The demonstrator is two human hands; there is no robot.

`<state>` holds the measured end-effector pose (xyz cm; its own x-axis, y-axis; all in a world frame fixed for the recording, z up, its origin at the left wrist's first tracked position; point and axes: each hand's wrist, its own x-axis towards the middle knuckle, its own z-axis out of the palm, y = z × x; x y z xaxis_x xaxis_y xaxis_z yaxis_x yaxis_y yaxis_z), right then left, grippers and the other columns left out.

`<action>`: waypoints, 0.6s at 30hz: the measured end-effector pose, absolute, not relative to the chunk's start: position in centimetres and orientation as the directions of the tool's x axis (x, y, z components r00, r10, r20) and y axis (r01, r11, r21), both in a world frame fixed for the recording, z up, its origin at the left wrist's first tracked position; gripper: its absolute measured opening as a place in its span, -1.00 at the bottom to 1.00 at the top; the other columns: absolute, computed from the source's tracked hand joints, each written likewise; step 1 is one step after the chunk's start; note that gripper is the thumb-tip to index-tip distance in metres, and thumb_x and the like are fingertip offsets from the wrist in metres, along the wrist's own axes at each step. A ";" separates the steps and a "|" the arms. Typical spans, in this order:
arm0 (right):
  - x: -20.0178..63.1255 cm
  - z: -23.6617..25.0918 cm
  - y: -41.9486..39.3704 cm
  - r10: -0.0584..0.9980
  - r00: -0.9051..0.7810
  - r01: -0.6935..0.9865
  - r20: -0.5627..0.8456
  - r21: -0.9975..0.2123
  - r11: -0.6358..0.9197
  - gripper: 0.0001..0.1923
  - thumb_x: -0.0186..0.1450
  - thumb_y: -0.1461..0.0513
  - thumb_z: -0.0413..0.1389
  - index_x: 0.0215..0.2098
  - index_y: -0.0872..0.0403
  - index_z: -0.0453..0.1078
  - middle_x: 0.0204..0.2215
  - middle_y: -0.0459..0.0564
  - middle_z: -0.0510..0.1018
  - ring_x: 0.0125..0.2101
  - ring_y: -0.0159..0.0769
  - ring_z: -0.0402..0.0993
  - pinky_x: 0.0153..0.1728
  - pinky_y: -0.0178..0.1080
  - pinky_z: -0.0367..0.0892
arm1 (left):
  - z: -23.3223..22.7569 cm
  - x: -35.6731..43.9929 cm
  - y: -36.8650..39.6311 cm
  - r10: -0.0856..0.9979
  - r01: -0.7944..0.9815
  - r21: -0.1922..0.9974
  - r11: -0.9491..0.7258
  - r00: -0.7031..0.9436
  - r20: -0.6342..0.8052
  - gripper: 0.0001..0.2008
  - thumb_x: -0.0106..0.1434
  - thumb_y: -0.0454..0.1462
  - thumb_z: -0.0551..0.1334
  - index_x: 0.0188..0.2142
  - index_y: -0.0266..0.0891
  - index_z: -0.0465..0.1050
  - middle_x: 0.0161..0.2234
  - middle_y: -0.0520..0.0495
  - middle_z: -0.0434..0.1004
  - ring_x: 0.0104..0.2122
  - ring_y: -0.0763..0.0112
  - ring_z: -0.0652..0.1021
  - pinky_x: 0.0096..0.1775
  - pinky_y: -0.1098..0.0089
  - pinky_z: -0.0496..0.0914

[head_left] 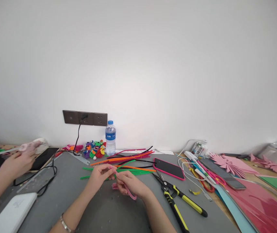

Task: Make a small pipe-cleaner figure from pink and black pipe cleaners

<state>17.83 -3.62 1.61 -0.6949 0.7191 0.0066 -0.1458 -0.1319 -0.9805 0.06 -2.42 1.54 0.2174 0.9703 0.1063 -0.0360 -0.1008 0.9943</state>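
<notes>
Against white wall (153, 64): cluttered grey desk (109, 210), socket strip (85, 117).

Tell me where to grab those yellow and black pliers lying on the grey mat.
Probably by the two yellow-and-black handles of the pliers, coming from the near right. They splay toward the near edge and lie flat and bare, while the jaws point away toward the pink-cased phone.

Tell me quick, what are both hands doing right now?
Left hand: closed, pinching the pink pipe cleaner at its upper end.
Right hand: closed on the same pink pipe cleaner.
</notes>
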 end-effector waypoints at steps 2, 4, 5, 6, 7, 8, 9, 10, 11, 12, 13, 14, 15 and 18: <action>17.9 1.9 -3.8 0.708 -0.706 -0.136 -0.018 -0.978 -0.161 -0.48 0.31 -0.03 0.01 -0.68 0.04 0.01 -0.85 -0.28 0.18 -0.82 -0.58 -0.07 -0.75 -0.42 -0.07 | 1.7 0.0 -2.5 0.967 -0.036 0.995 -0.096 0.233 0.102 -0.77 -0.01 -0.14 0.39 -0.47 -0.29 0.57 -0.57 -0.01 0.55 -0.59 0.41 0.49 -0.47 0.43 0.40; 18.0 2.3 -4.0 0.698 -0.715 -0.136 -0.042 -0.971 -0.198 -0.48 0.29 0.01 0.05 -0.69 0.03 -0.03 -0.86 -0.32 0.10 -0.82 -0.60 -0.14 -0.76 -0.41 -0.17 | 1.9 0.0 -2.7 0.960 -0.036 0.995 -0.092 0.263 0.098 -0.78 0.00 -0.15 0.39 -0.47 -0.29 0.58 -0.53 -0.03 0.57 -0.58 0.42 0.49 -0.46 0.44 0.40; 18.0 2.6 -4.1 0.692 -0.720 -0.139 -0.051 -0.966 -0.217 -0.48 0.28 0.03 0.06 -0.69 0.03 -0.04 -0.85 -0.33 0.06 -0.82 -0.60 -0.17 -0.77 -0.41 -0.21 | 2.0 0.1 -2.7 0.956 -0.037 0.995 -0.089 0.279 0.096 -0.78 0.01 -0.15 0.38 -0.46 -0.29 0.59 -0.52 -0.04 0.57 -0.57 0.43 0.49 -0.46 0.44 0.40; 18.1 2.8 -4.2 0.684 -0.727 -0.141 -0.060 -0.962 -0.235 -0.49 0.27 0.04 0.07 -0.70 0.03 -0.05 -0.85 -0.33 0.05 -0.82 -0.60 -0.19 -0.77 -0.40 -0.23 | 2.1 0.1 -2.8 0.952 -0.041 0.996 -0.085 0.290 0.093 -0.78 0.02 -0.16 0.38 -0.43 -0.29 0.59 -0.51 -0.04 0.57 -0.58 0.44 0.49 -0.46 0.44 0.39; 18.2 3.0 -4.3 0.675 -0.735 -0.141 -0.068 -0.958 -0.250 -0.49 0.27 0.05 0.07 -0.70 0.03 -0.05 -0.85 -0.34 0.04 -0.82 -0.60 -0.19 -0.77 -0.40 -0.25 | 2.1 0.1 -2.9 0.950 -0.049 0.996 -0.078 0.299 0.090 -0.78 0.02 -0.16 0.39 -0.40 -0.29 0.59 -0.52 -0.03 0.56 -0.58 0.44 0.49 -0.46 0.44 0.39; 18.3 3.1 -4.3 0.664 -0.744 -0.139 -0.076 -0.954 -0.264 -0.49 0.27 0.06 0.07 -0.70 0.02 -0.05 -0.86 -0.34 0.04 -0.82 -0.60 -0.20 -0.77 -0.39 -0.26 | 2.2 0.1 -3.0 0.948 -0.059 0.996 -0.071 0.307 0.086 -0.78 0.01 -0.16 0.39 -0.40 -0.29 0.58 -0.53 -0.01 0.55 -0.59 0.44 0.49 -0.47 0.45 0.39; 18.3 3.1 -4.4 0.653 -0.753 -0.136 -0.083 -0.951 -0.277 -0.49 0.27 0.06 0.06 -0.70 0.02 -0.05 -0.86 -0.34 0.04 -0.82 -0.60 -0.20 -0.77 -0.39 -0.26 | 2.2 0.2 -3.0 0.946 -0.073 0.995 -0.066 0.313 0.086 -0.78 0.00 -0.17 0.40 -0.42 -0.28 0.57 -0.55 0.00 0.54 -0.59 0.45 0.48 -0.48 0.45 0.39; 18.4 3.0 -4.3 0.643 -0.761 -0.136 -0.088 -0.948 -0.290 -0.49 0.28 0.06 0.06 -0.70 0.02 -0.05 -0.86 -0.34 0.04 -0.82 -0.60 -0.20 -0.77 -0.39 -0.26 | 2.2 0.2 -3.1 0.943 -0.089 0.994 -0.061 0.320 0.087 -0.79 0.00 -0.17 0.41 -0.45 -0.28 0.55 -0.56 0.02 0.52 -0.60 0.46 0.48 -0.48 0.46 0.38; 18.4 2.9 -4.3 0.637 -0.766 -0.139 -0.088 -0.945 -0.297 -0.50 0.28 0.06 0.06 -0.70 0.02 -0.03 -0.86 -0.34 0.05 -0.83 -0.60 -0.18 -0.77 -0.39 -0.24 | 2.2 0.2 -3.1 0.942 -0.104 0.993 -0.056 0.324 0.087 -0.78 -0.01 -0.17 0.42 -0.49 -0.29 0.54 -0.57 0.03 0.51 -0.61 0.47 0.48 -0.49 0.47 0.38; 18.5 2.8 -4.2 0.637 -0.766 -0.146 -0.082 -0.944 -0.297 -0.51 0.28 0.05 0.07 -0.69 0.03 0.00 -0.86 -0.33 0.08 -0.83 -0.60 -0.15 -0.77 -0.40 -0.21 | 2.2 0.2 -3.1 0.942 -0.120 0.992 -0.047 0.324 0.084 -0.77 -0.02 -0.16 0.42 -0.52 -0.29 0.52 -0.58 0.04 0.50 -0.61 0.48 0.48 -0.49 0.48 0.38; 18.5 2.6 -4.1 0.644 -0.761 -0.153 -0.072 -0.946 -0.287 -0.53 0.27 0.04 0.08 -0.68 0.04 0.06 -0.86 -0.32 0.13 -0.83 -0.59 -0.10 -0.77 -0.40 -0.17 | 2.2 0.2 -3.0 0.946 -0.136 0.990 -0.035 0.315 0.076 -0.76 -0.02 -0.15 0.43 -0.53 -0.29 0.51 -0.58 0.04 0.50 -0.61 0.48 0.49 -0.49 0.48 0.39; 18.6 2.5 -4.0 0.662 -0.747 -0.162 -0.061 -0.949 -0.270 -0.56 0.26 0.03 0.09 -0.66 0.06 0.13 -0.85 -0.30 0.19 -0.83 -0.59 -0.04 -0.77 -0.41 -0.12 | 2.2 0.1 -3.0 0.954 -0.152 0.988 -0.021 0.294 0.066 -0.74 -0.03 -0.14 0.43 -0.53 -0.29 0.51 -0.59 0.04 0.50 -0.61 0.47 0.50 -0.49 0.48 0.40; 18.7 2.5 -3.9 0.686 -0.726 -0.170 -0.049 -0.954 -0.248 -0.59 0.25 0.03 0.11 -0.62 0.08 0.19 -0.83 -0.28 0.24 -0.82 -0.58 0.01 -0.76 -0.42 -0.07 | 2.3 0.1 -2.9 0.964 -0.167 0.986 -0.007 0.261 0.051 -0.72 -0.04 -0.12 0.44 -0.53 -0.29 0.51 -0.60 0.04 0.51 -0.60 0.47 0.50 -0.49 0.48 0.41; 19.2 2.6 -3.5 0.771 -0.637 -0.197 -0.023 -0.962 -0.191 -0.71 0.21 0.06 0.18 -0.44 0.12 0.32 -0.74 -0.25 0.37 -0.80 -0.57 0.11 -0.74 -0.44 0.01 | 2.5 -0.2 -2.7 0.991 -0.214 0.977 0.013 0.136 0.016 -0.68 -0.10 -0.07 0.47 -0.53 -0.29 0.52 -0.63 0.03 0.53 -0.59 0.45 0.52 -0.47 0.48 0.42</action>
